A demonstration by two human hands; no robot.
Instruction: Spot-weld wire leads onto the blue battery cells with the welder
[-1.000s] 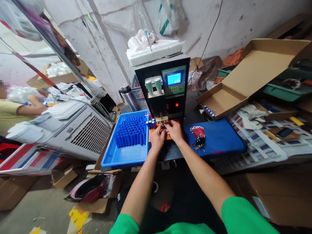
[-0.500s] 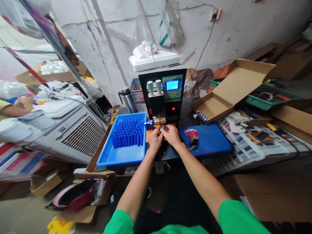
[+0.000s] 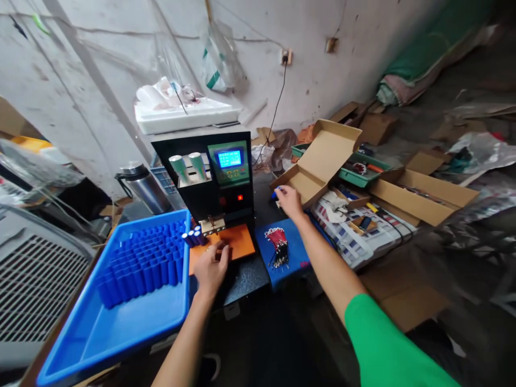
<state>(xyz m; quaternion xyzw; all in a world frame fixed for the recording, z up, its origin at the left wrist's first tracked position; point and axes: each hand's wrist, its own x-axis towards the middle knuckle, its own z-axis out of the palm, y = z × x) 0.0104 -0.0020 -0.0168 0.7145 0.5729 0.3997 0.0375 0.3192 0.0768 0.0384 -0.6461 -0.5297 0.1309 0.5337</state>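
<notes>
My right hand (image 3: 289, 201) reaches out to the open cardboard box and pinches a blue cylindrical battery cell (image 3: 276, 194) at the box's near left edge. On the orange board (image 3: 237, 243) in front of the black spot welder (image 3: 237, 215) rests my left hand (image 3: 210, 269). Its fingers are loosely bent, thumb apart, and nothing shows between them. Several blue cells (image 3: 194, 237) stand just beyond it, beside the welder's electrodes (image 3: 213, 222). Left of them, a blue tray (image 3: 137, 336) contains rows of upright blue cells (image 3: 141, 263).
A bundle of red and black wires (image 3: 278, 248) lies on a blue pad (image 3: 262, 236). The cardboard box (image 3: 322, 161) has its lid raised. Behind the tray stands a steel flask (image 3: 145, 188). White foam (image 3: 185, 115) sits on the welder, whose screen (image 3: 229, 158) is lit.
My hands have parted. The right one has moved from the welder to the cardboard box with a cell, while the left stays at the orange board. The view has turned right.
</notes>
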